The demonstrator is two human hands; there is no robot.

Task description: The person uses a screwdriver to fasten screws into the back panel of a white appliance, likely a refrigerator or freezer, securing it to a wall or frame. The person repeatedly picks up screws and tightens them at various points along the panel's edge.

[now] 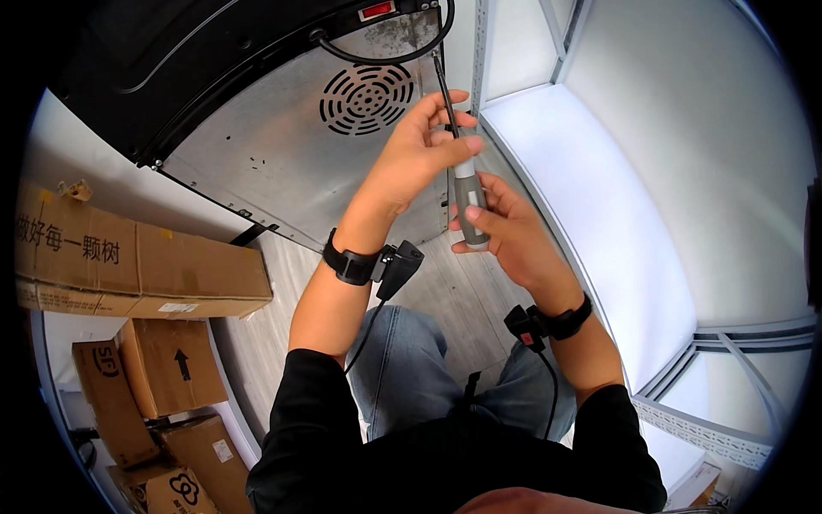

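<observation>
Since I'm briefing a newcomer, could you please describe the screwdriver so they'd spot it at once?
Find the metal panel with the round vent, then look by its right edge. There, the right hand grips the screwdriver, the left hand around its shaft. The straight dark shaft and grey handle set it apart from the looping black cable above.

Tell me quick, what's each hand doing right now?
Left hand: partly curled around the shaft of the screwdriver; whether it grips can't be told.
Right hand: closed, holding the grey handle.
</observation>
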